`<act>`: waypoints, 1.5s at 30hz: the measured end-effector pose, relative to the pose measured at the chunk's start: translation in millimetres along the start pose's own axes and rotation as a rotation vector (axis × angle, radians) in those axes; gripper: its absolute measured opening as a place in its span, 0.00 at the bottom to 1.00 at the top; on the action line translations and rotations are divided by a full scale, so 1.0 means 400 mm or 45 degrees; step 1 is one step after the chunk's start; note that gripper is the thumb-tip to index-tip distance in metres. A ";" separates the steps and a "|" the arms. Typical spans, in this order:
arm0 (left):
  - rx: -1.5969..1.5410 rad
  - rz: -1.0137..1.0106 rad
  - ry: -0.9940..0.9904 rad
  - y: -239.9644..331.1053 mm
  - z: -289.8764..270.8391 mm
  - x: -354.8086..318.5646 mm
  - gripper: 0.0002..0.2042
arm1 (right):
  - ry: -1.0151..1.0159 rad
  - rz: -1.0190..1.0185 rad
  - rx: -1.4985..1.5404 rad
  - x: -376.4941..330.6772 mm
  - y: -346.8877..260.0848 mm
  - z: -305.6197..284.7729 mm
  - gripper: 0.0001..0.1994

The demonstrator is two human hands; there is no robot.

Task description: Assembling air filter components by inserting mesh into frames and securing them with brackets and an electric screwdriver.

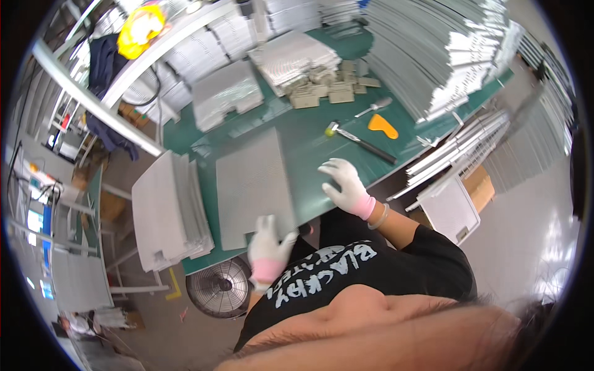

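A flat grey rectangular panel [252, 176] with a fine-patterned surface and a notch in its near edge lies on the green tabletop [309, 161]. My left hand [267, 248], in a white glove with a pink cuff, is at that near edge beside the notch, fingers apart; whether it touches the panel I cannot tell. To the panel's right, my right hand [348, 189], gloved the same way, hovers by the table's front edge with fingers spread and nothing in them. Beyond it lie a hammer [362, 143] with a black grip and an orange scraper [383, 126].
Stacked panels [164, 210] stand at the table's left edge. Behind are a plastic-wrapped panel pile [228, 94], another stack [294, 59] and several small beige pieces [331, 89]. A tall panel stack [421, 55] rises at right. Below the table is a round fan [218, 287].
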State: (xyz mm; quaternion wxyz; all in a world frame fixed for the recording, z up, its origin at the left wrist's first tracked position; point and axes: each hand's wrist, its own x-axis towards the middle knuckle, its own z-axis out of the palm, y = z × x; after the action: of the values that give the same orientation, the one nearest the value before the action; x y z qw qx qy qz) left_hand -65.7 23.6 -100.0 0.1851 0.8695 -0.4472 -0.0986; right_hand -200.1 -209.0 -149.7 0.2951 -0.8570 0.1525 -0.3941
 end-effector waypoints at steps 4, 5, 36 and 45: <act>0.003 0.274 0.024 -0.056 0.107 0.091 0.32 | -0.562 -0.008 -0.413 0.055 0.082 0.137 0.24; -0.124 0.401 0.054 -0.084 0.113 0.113 0.31 | -0.703 -0.028 -0.532 0.088 0.098 0.153 0.25; -0.735 0.121 0.304 -0.392 0.090 0.403 0.40 | 0.039 -0.105 0.854 0.968 0.093 0.245 0.24; -1.539 -0.244 0.439 -0.317 -0.059 0.269 0.38 | -0.278 0.649 1.109 0.241 0.059 0.180 0.29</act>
State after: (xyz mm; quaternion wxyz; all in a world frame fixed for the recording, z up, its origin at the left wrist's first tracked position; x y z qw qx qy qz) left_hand 98.9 9.0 -131.0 0.7031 0.6509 -0.1966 -0.2082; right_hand -83.7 -247.3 -145.2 0.7254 -0.6264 0.1466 -0.2449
